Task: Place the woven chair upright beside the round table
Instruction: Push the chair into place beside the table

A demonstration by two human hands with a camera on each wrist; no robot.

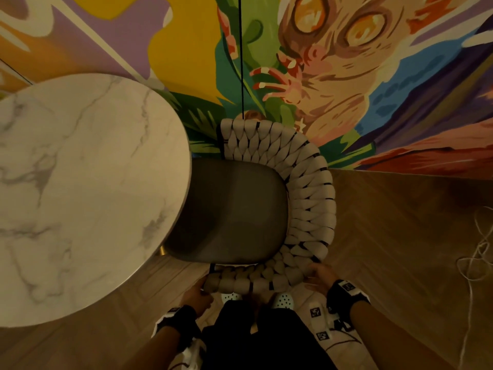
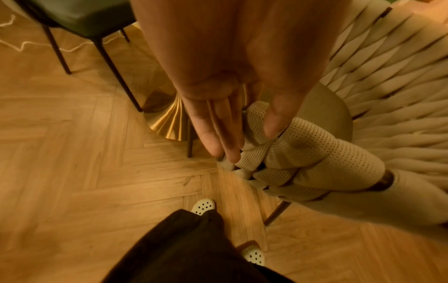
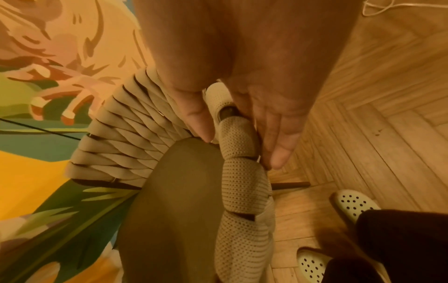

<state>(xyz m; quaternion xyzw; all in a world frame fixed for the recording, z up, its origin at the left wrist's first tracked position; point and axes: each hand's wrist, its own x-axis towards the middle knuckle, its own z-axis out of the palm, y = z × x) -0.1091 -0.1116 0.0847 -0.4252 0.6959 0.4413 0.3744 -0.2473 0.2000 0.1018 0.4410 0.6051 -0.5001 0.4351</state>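
Note:
The woven chair point(image 1: 309, 209) stands upright on its legs, its dark seat point(image 1: 232, 209) tucked against the right edge of the round marble table point(image 1: 80, 182). My left hand point(image 1: 198, 293) holds the near end of the cream woven rim; in the left wrist view this hand point(image 2: 247, 142) has the thumb on top of the weave point(image 2: 315, 149) and the fingers down its outer side. My right hand point(image 1: 320, 276) holds the rim further right. In the right wrist view that hand point(image 3: 242, 147) pinches the band point(image 3: 242, 181), thumb inside and fingers outside.
A painted mural wall point(image 1: 346, 76) rises just behind the chair, with a black cord point(image 1: 241, 62) hanging in front. Loose white string point(image 1: 477, 252) lies on the wooden floor at right. The table's gold base point(image 2: 167, 122) and another dark-legged chair point(image 2: 80, 21) stand nearby. My feet point(image 1: 282, 299) are behind the chair.

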